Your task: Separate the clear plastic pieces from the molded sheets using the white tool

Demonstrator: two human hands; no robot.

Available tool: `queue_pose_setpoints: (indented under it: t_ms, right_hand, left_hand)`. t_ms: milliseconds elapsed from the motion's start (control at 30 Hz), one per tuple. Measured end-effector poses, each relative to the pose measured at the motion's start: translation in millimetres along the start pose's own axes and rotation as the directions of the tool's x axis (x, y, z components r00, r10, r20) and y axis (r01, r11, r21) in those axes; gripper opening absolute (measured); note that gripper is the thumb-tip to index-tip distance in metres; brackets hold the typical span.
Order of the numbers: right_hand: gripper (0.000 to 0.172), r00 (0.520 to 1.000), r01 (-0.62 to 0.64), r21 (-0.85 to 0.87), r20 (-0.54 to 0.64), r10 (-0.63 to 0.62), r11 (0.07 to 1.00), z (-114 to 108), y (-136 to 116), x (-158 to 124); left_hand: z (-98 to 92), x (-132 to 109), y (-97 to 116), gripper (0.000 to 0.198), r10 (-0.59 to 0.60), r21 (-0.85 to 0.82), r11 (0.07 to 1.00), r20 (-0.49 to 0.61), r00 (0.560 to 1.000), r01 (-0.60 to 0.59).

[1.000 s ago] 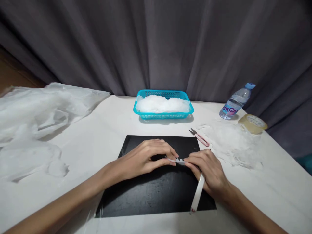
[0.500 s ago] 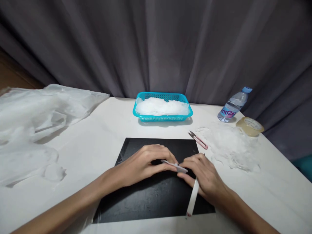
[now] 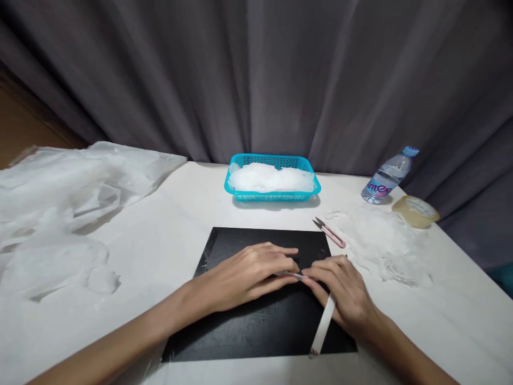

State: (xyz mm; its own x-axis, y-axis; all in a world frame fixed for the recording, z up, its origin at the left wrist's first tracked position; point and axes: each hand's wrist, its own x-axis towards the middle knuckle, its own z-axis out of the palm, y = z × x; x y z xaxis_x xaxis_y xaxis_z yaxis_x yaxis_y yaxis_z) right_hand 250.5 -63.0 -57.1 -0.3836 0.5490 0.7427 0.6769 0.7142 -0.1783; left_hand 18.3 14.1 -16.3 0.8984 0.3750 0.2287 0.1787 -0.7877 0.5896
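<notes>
Between my two hands is a small, thin, whitish flat piece, mostly hidden by the fingers and seen nearly edge-on. My left hand pinches it between thumb and fingers, one finger stretched out above. At its other end, the thumb and fingertips of my right hand close on it. A narrow white strip with reddish marks at its near end passes beneath my right hand. Both hands are above a black board, which lies flat on the white table.
Beyond the board stands a blue basket of white sheets. Pink-handled thread snips lie near the board's far right corner, beside a heap of white scraps. A water bottle and tape roll stand behind. Clear plastic bags spread left.
My left hand has closed further over the piece and a finger now extends forward. The piece has tilted nearly edge-on. The whole view has shifted slightly.
</notes>
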Motion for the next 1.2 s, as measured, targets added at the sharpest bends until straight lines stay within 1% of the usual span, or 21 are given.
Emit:
queue_pose_setpoints:
  t_ms: [100,267,367,467,600,700,767,900,1033,1100,1200]
  right_hand:
    - [0.016,1.000,-0.011,0.003,-0.019,0.011,1.000,-3,1,1]
    - [0.020,0.997,-0.054,0.036,0.058,0.052,0.998,-5,4,1]
    - [0.017,0.997,-0.037,0.042,0.073,0.034,0.998,-5,6,0]
    - [0.016,0.997,-0.032,0.038,0.066,0.029,0.999,-5,8,0]
    - [0.020,0.999,-0.050,0.091,0.022,0.049,0.995,-5,7,0]
    - [0.020,0.999,-0.045,0.097,-0.012,0.046,0.994,-5,3,1]
    - [0.017,0.999,-0.036,0.082,-0.010,0.037,0.996,-4,0,2]
    - [0.013,0.999,-0.028,0.063,0.017,0.027,0.998,-1,-1,1]
    - [0.011,0.995,-0.089,0.082,0.057,0.085,0.993,-1,5,1]
    - [0.009,0.995,-0.095,0.094,0.053,0.090,0.991,-2,7,2]
    - [0.010,0.997,-0.071,0.102,0.006,0.071,0.992,-4,4,3]
  left_hand:
    - [-3.0,0,-2,0.021,0.008,-0.008,1.000,0.001,1.000,-0.008]
    - [-5.6,-1,-2,0.021,0.010,-0.013,1.000,-0.053,0.999,-0.011]
    - [-7.0,-2,-3,0.020,0.006,-0.016,1.000,-0.060,0.998,-0.007]
    - [-8.7,-3,-3,0.020,-0.019,-0.023,1.000,-0.054,0.998,0.018]
    - [-8.7,-3,0,0.018,-0.076,-0.077,0.994,-0.051,0.996,0.072]
    - [-4.8,-3,4,0.013,-0.117,-0.108,0.988,-0.062,0.991,0.110]
    - [-0.9,-2,7,0.016,-0.141,-0.096,0.986,-0.047,0.989,0.136]
    - [3.3,-1,8,0.016,-0.087,-0.066,0.994,-0.026,0.996,0.086]
    - [-2.4,-1,5,0.015,-0.093,-0.044,0.995,-0.049,0.994,0.090]
    - [-5.5,0,4,0.013,-0.099,-0.030,0.995,-0.037,0.994,0.098]
    - [-5.3,0,4,0.014,-0.103,-0.032,0.994,0.007,0.995,0.103]
